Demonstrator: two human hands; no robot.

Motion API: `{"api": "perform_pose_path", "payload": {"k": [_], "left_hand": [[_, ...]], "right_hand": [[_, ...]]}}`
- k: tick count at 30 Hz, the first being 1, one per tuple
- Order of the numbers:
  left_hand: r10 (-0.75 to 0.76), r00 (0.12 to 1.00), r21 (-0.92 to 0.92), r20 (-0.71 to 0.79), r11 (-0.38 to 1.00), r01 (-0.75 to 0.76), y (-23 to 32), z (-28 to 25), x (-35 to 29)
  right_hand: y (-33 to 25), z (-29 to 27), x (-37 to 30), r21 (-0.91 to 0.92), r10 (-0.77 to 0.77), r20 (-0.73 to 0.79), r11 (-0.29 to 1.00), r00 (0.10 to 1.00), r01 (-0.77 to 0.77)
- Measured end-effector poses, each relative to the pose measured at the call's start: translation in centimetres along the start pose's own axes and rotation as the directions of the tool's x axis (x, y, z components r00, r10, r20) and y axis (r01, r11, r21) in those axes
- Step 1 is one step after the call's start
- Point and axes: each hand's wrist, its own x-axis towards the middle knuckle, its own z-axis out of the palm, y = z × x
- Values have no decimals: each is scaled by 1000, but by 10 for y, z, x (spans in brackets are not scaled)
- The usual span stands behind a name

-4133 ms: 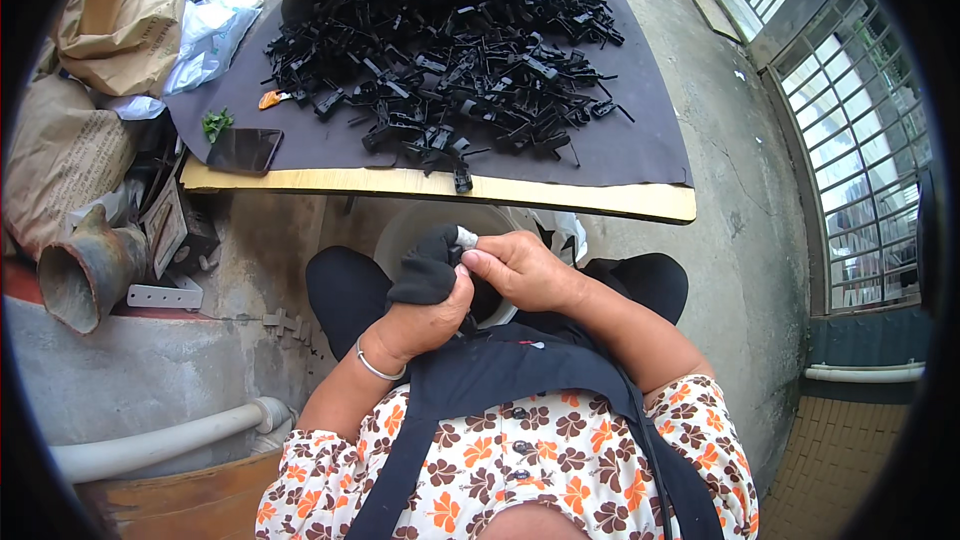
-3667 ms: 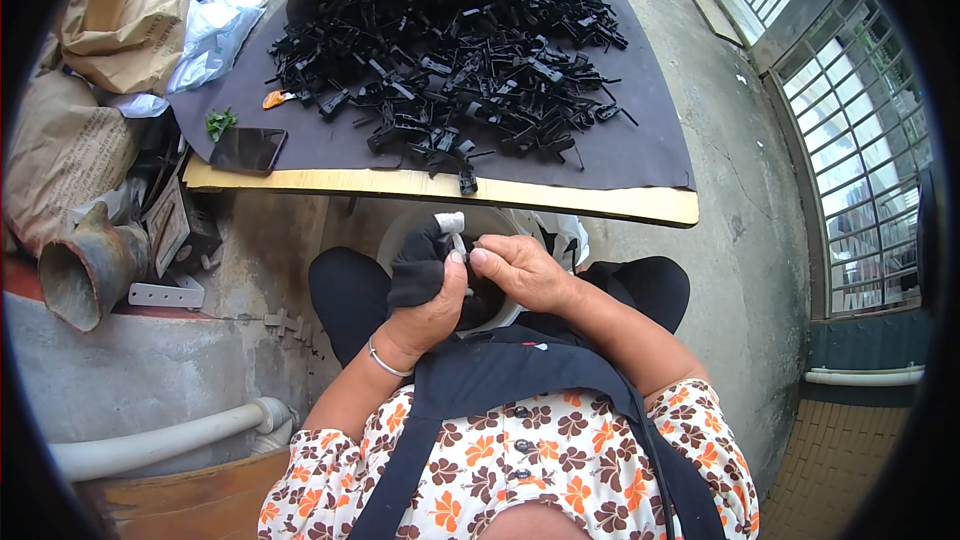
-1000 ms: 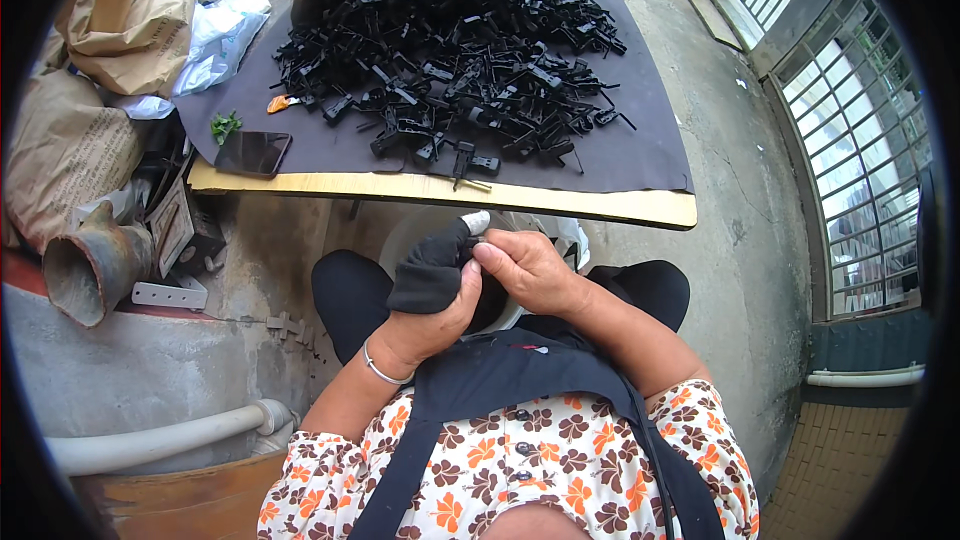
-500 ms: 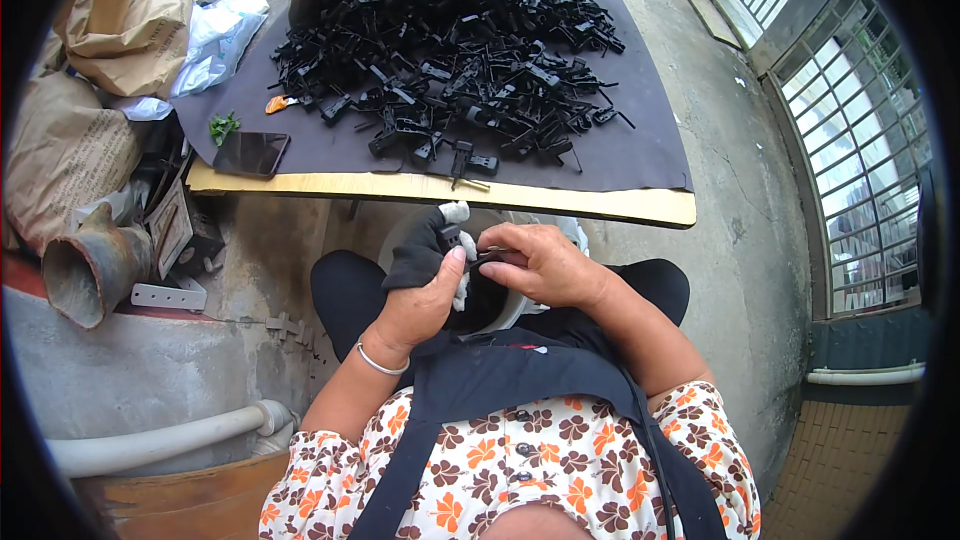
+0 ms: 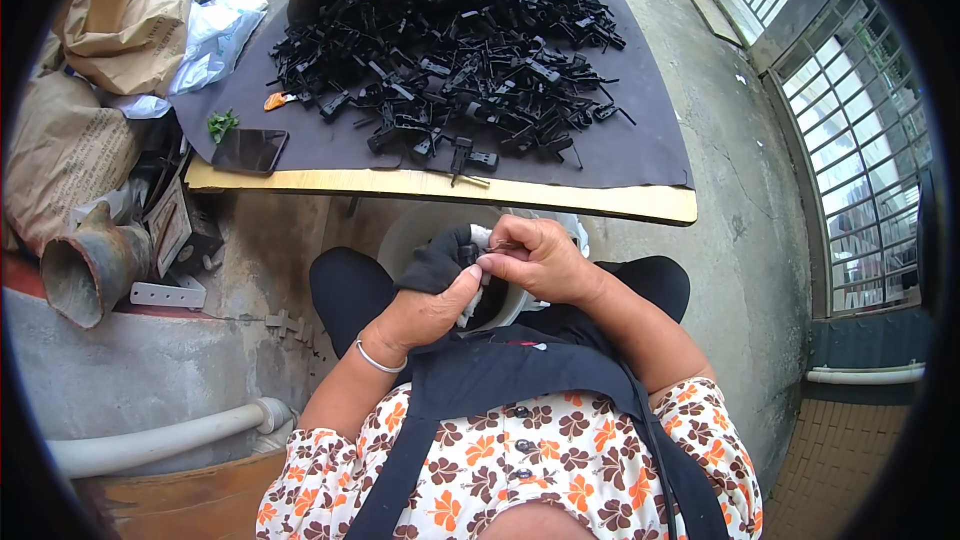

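Note:
My left hand (image 5: 432, 312), with black cloth over its fingers and white wraps on the fingertips, is closed on a small black plastic part (image 5: 467, 255). Against that part my right hand (image 5: 548, 262) is pinched, thumb to forefinger; what sits between those fingertips is too small to make out. Both hands are over a white bucket (image 5: 398, 230) between my knees, with dark contents partly hidden. On the table just beyond lies a big heap of black plastic parts (image 5: 450, 60) with thin rods. One loose part (image 5: 462, 157) rests at the table's near edge.
The table (image 5: 600, 199) has a dark cover and a bare wooden front edge. At its left lie a phone (image 5: 250, 152), green leaves (image 5: 222, 124) and an orange wrapper (image 5: 277, 101). Paper bags (image 5: 70, 160) and a rusty metal pipe (image 5: 90, 265) stand left. A barred gate (image 5: 860, 160) is right.
My left hand has shifted slightly right and turned, bringing the black part closer to my right fingertips. My right hand has lifted a little, still pinching.

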Motion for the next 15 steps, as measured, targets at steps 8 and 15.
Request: {"api": "perform_pose_path", "payload": {"k": [8,15], "left_hand": [[-90,995,-156,-53,984,81,-5,-5,-2],[136,988,60,-70,989,-132,-6,0,-1]], "right_hand": [[-7,0,2,-142,-65,91,987,994,78],[-3,7,3,-100,61,43,993,997,-56]]}}
